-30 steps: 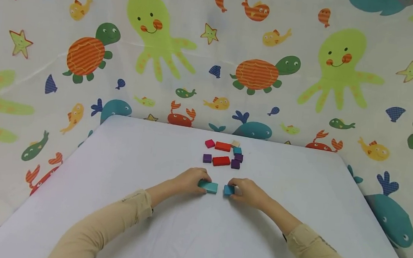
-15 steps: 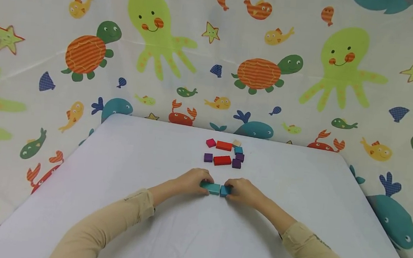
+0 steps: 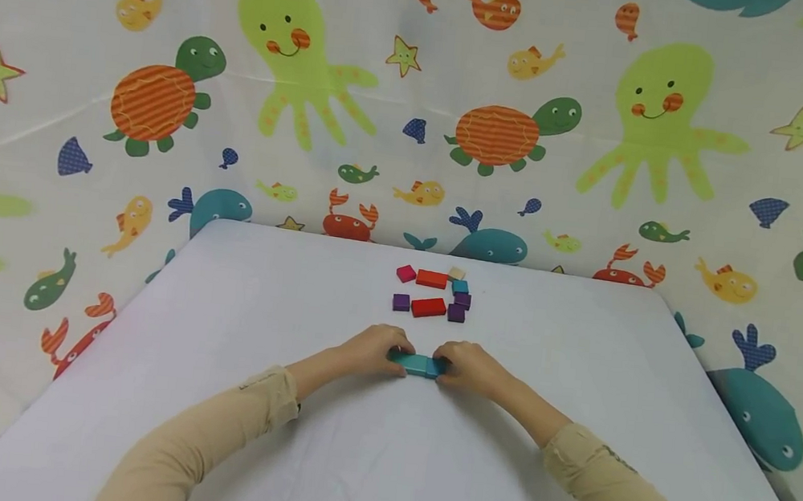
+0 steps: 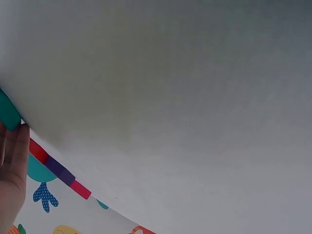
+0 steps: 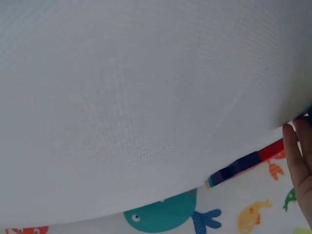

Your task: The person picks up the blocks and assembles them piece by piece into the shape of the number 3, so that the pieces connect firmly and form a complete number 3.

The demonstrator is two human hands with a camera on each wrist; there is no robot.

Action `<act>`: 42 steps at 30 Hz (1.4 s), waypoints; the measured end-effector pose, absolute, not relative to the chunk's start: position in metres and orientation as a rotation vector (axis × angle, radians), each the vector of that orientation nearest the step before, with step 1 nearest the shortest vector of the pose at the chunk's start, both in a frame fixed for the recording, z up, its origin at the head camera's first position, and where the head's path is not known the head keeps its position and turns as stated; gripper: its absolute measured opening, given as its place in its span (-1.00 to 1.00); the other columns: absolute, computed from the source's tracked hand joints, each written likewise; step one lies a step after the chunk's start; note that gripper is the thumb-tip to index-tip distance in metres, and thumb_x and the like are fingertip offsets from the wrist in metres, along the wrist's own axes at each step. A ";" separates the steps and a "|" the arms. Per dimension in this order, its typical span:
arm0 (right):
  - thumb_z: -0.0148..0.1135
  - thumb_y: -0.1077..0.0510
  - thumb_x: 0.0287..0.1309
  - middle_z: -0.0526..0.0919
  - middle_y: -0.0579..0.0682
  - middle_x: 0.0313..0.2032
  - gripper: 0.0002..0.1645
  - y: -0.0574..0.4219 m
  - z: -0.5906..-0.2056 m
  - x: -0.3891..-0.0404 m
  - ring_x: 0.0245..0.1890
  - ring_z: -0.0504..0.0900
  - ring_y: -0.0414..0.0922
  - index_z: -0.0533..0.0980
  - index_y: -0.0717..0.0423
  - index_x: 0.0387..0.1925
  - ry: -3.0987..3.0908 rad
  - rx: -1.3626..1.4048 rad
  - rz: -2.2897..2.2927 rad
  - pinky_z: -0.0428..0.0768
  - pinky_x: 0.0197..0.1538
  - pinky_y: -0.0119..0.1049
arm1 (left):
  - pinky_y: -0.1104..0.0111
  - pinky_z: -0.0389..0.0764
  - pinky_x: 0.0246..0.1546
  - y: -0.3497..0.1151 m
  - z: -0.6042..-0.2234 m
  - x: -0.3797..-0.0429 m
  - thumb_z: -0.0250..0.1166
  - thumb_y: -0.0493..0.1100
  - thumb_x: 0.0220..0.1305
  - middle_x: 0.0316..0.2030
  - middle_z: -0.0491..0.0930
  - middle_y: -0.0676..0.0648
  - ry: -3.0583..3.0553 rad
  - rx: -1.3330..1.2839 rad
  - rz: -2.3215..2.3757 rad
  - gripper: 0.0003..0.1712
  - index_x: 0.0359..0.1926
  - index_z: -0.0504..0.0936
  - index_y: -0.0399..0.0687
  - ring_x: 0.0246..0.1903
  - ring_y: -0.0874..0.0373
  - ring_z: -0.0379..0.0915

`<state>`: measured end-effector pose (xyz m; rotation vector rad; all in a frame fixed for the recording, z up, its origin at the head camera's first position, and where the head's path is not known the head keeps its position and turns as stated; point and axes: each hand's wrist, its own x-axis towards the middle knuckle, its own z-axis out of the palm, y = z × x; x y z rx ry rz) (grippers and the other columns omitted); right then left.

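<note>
- From my head view, the teal block point(image 3: 415, 365) lies on the desk point(image 3: 265, 463) between the two hands, its long axis running left to right.
- The left grip point(image 3: 370, 351) is pinched on its left end; the right grip point(image 3: 473, 369) holds the blue block point(image 3: 434, 369).
- Blue sits directly right of teal, their ends apparently touching, so I judge that seam is what the next move turns on. The left grip is nearer to teal, being on it.
- The red block point(image 3: 428, 308) lies beyond both.
- I can read no brand, label or writing.
</note>
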<state>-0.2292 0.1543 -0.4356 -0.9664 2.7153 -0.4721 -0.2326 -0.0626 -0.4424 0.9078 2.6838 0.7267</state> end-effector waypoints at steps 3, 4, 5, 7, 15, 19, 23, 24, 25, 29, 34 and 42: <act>0.40 0.18 0.00 0.68 0.09 -0.13 -0.58 0.153 -0.435 -0.230 -0.12 0.62 -0.05 0.58 0.25 -0.07 2.711 -0.966 -0.467 0.58 0.05 -0.17 | 0.37 0.56 -0.08 -0.064 -0.442 -0.232 0.44 -0.13 0.04 -0.18 0.66 -0.04 2.680 0.908 0.725 -0.58 -0.03 0.66 -0.13 -0.21 0.19 0.50; 0.40 0.18 0.00 0.68 0.09 -0.13 -0.58 0.153 -0.435 -0.230 -0.12 0.62 -0.05 0.58 0.24 -0.07 2.711 -0.963 -0.466 0.58 0.05 -0.17 | 0.37 0.56 -0.09 -0.064 -0.441 -0.233 0.44 -0.13 0.05 -0.18 0.66 -0.04 2.677 0.917 0.721 -0.58 -0.03 0.66 -0.13 -0.21 0.18 0.51; 0.40 0.18 -0.01 0.69 0.09 -0.13 -0.58 0.153 -0.435 -0.230 -0.12 0.62 -0.05 0.58 0.24 -0.07 2.711 -0.966 -0.462 0.59 0.05 -0.16 | 0.37 0.56 -0.08 -0.064 -0.441 -0.233 0.44 -0.12 0.05 -0.17 0.67 -0.04 2.675 0.922 0.715 -0.57 -0.03 0.66 -0.13 -0.20 0.18 0.51; 0.41 0.17 -0.01 0.69 0.08 -0.13 -0.58 0.153 -0.435 -0.230 -0.11 0.62 -0.05 0.58 0.24 -0.07 2.713 -0.963 -0.458 0.58 0.05 -0.16 | 0.38 0.55 -0.09 -0.064 -0.440 -0.233 0.44 -0.11 0.04 -0.16 0.67 -0.05 2.670 0.928 0.707 -0.56 -0.02 0.66 -0.14 -0.20 0.17 0.52; 0.41 0.18 -0.01 0.69 0.07 -0.13 -0.57 0.153 -0.435 -0.229 -0.13 0.62 -0.07 0.58 0.22 -0.05 2.709 -0.937 -0.462 0.58 0.06 -0.16 | 0.40 0.52 -0.13 -0.063 -0.442 -0.234 0.45 -0.08 0.02 -0.18 0.68 -0.05 2.669 0.987 0.684 -0.54 -0.03 0.66 -0.17 -0.22 0.18 0.51; 0.41 0.18 -0.01 0.69 0.07 -0.13 -0.55 0.152 -0.434 -0.228 -0.13 0.61 -0.06 0.58 0.22 -0.04 2.701 -0.923 -0.469 0.58 0.06 -0.15 | 0.41 0.52 -0.13 -0.063 -0.444 -0.234 0.46 -0.07 0.00 -0.20 0.68 -0.04 2.677 0.982 0.711 -0.55 -0.06 0.68 -0.15 -0.22 0.18 0.53; 0.41 0.18 -0.01 0.69 0.07 -0.14 -0.56 0.151 -0.434 -0.229 -0.16 0.60 -0.08 0.58 0.23 -0.04 2.696 -0.954 -0.467 0.58 0.05 -0.14 | 0.36 0.51 -0.11 -0.064 -0.444 -0.234 0.47 -0.08 -0.02 -0.21 0.69 -0.05 2.688 0.963 0.726 -0.56 -0.09 0.69 -0.16 -0.22 0.17 0.54; 0.41 0.18 -0.01 0.70 0.06 -0.14 -0.56 0.151 -0.434 -0.229 -0.16 0.60 -0.09 0.58 0.22 -0.04 2.694 -0.953 -0.472 0.58 0.06 -0.15 | 0.35 0.51 -0.11 -0.064 -0.443 -0.233 0.47 -0.08 -0.02 -0.21 0.69 -0.05 2.691 0.963 0.723 -0.56 -0.09 0.69 -0.16 -0.22 0.16 0.54; 0.41 0.18 -0.01 0.70 0.05 -0.14 -0.56 0.151 -0.433 -0.230 -0.17 0.60 -0.09 0.58 0.21 -0.04 2.690 -0.955 -0.474 0.58 0.06 -0.16 | 0.34 0.51 -0.10 -0.064 -0.443 -0.233 0.48 -0.08 -0.02 -0.21 0.69 -0.06 2.692 0.966 0.721 -0.56 -0.10 0.69 -0.17 -0.22 0.16 0.55; 0.42 0.17 -0.02 0.71 0.04 -0.15 -0.57 0.152 -0.432 -0.230 -0.17 0.61 -0.11 0.60 0.21 -0.06 2.675 -0.931 -0.499 0.58 0.05 -0.16 | 0.38 0.52 -0.11 -0.062 -0.441 -0.233 0.48 -0.07 -0.03 -0.22 0.70 -0.05 2.688 0.968 0.698 -0.56 -0.11 0.70 -0.17 -0.23 0.17 0.55; 0.42 0.18 -0.02 0.70 0.06 -0.13 -0.56 0.150 -0.430 -0.229 -0.13 0.61 -0.07 0.60 0.21 -0.05 2.676 -0.888 -0.514 0.57 0.07 -0.14 | 0.43 0.57 -0.14 -0.060 -0.438 -0.235 0.49 -0.07 -0.05 -0.23 0.71 -0.06 2.680 0.929 0.689 -0.56 -0.13 0.70 -0.18 -0.25 0.18 0.56; 0.41 0.18 -0.02 0.70 0.06 -0.11 -0.56 0.148 -0.432 -0.231 -0.09 0.62 -0.06 0.59 0.21 -0.04 2.696 -0.893 -0.508 0.57 0.07 -0.15 | 0.41 0.59 -0.16 -0.062 -0.438 -0.237 0.51 -0.10 -0.08 -0.25 0.71 -0.07 2.676 0.894 0.717 -0.56 -0.14 0.70 -0.19 -0.29 0.19 0.56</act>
